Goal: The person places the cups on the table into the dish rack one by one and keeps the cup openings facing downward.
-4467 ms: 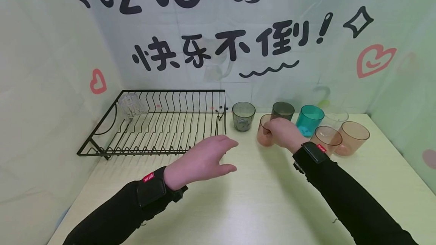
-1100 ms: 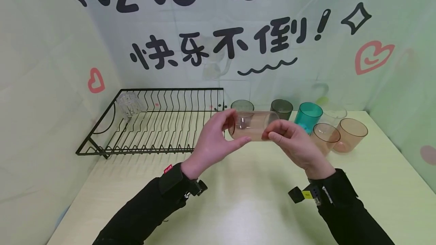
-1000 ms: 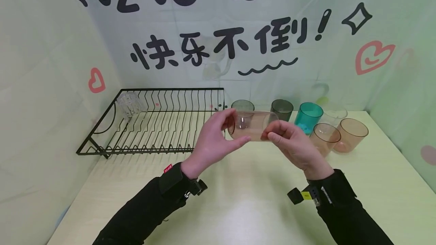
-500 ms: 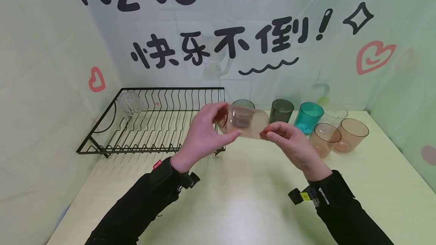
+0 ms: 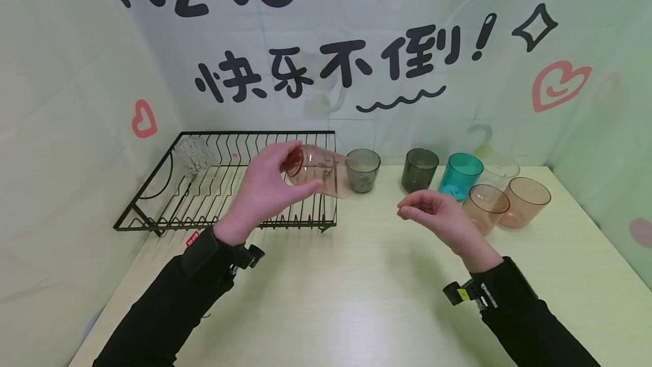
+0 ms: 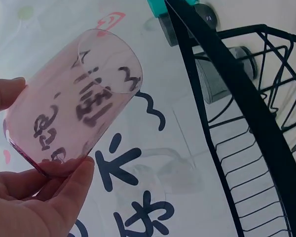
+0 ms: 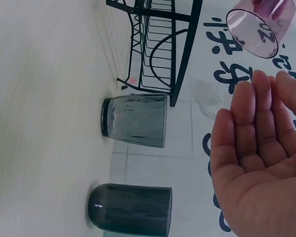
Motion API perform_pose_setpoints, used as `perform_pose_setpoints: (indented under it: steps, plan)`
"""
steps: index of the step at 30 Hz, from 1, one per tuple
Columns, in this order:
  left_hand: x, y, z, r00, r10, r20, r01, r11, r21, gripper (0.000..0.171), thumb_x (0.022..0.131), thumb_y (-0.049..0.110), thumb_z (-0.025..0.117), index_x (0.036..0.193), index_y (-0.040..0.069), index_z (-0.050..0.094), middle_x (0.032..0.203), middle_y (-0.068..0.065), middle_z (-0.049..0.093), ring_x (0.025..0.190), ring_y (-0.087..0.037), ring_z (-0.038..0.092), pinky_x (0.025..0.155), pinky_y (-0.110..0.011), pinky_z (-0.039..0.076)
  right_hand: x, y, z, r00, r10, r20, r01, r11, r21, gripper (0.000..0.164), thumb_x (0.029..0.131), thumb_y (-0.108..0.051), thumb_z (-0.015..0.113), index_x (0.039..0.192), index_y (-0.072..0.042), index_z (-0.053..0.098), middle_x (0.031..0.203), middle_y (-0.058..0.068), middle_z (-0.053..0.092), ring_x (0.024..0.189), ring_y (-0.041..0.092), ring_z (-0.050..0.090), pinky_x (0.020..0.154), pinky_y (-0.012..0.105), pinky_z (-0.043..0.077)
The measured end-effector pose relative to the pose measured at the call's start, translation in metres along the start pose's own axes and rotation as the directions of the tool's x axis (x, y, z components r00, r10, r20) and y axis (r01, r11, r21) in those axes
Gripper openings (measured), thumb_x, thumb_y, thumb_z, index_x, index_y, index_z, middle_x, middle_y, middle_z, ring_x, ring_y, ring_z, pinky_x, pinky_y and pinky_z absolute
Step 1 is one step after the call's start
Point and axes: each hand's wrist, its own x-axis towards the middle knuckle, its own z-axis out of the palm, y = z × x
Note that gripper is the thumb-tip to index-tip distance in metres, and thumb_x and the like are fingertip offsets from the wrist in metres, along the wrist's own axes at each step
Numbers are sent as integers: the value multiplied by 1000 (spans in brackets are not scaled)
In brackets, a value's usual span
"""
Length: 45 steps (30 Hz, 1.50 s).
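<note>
My left hand [image 5: 262, 188] grips a pink tumbler [image 5: 323, 171] by its base end, thumb below and fingers above. The tumbler lies almost sideways in the air, its mouth pointing right and slightly down, in front of the right end of a black wire dish rack [image 5: 224, 132]. In the left wrist view, the pink tumbler [image 6: 74, 106] is see-through, with wall lettering behind it. Over the table, my right hand [image 5: 448, 222] holds nothing, its fingers loosely bent; the right wrist view shows its bare palm [image 7: 261, 187]. A front pink tumbler [image 5: 486, 208] stands just behind it.
A clear glass [image 5: 194, 154] leans in the rack's back left corner. Right of the rack stand a grey tumbler [image 5: 363, 171], a dark grey one [image 5: 420, 170], a teal one [image 5: 460, 177], a clear glass [image 5: 501, 170] and another pink tumbler [image 5: 527, 203].
My right hand first took the pink tumbler from the table, then both hands held it sideways. Now the right hand has let go, and the left has carried it left toward the rack.
</note>
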Motion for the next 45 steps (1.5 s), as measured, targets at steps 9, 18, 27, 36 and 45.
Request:
perform_pose_setpoints:
  steps: [9,18,27,36,45]
  plan:
    - [11,-15,-15,998,-54,43,44,978,206,61,81,29,81,126,-5,57,106,-14,58,100,-29,52,84,-43,47,-1,10,-3,999,-43,20,48,895,-443,12,92,-17,71,102,-10,73,98,0,71,93,22,66,84,44,52]
    - [17,-23,-25,988,-141,65,115,947,300,79,81,27,78,142,-8,43,138,-28,47,124,-42,47,104,-54,40,1,15,-10,998,-20,57,49,814,-578,13,91,-14,71,101,-6,72,96,4,71,93,27,66,84,49,52]
    - [27,-45,-41,973,-206,106,156,921,357,74,81,17,75,139,-15,42,140,-36,41,127,-49,41,105,-59,36,1,17,-22,998,-5,61,46,726,-686,12,89,-13,74,98,-6,72,90,3,71,84,24,67,75,42,54]
    - [42,-87,-59,959,-280,38,236,868,437,32,80,21,74,76,2,48,80,-17,51,80,-36,50,71,-45,41,-1,19,-30,995,-58,86,103,648,-754,16,84,-10,78,97,-3,72,93,9,72,88,28,68,78,46,55]
    - [55,-114,-63,933,-359,-22,326,820,470,23,79,14,65,84,-4,53,92,-21,54,82,-38,50,73,-49,44,-1,23,-36,993,-83,78,113,625,-772,17,83,-6,78,99,-2,73,94,12,72,87,31,68,76,46,55]
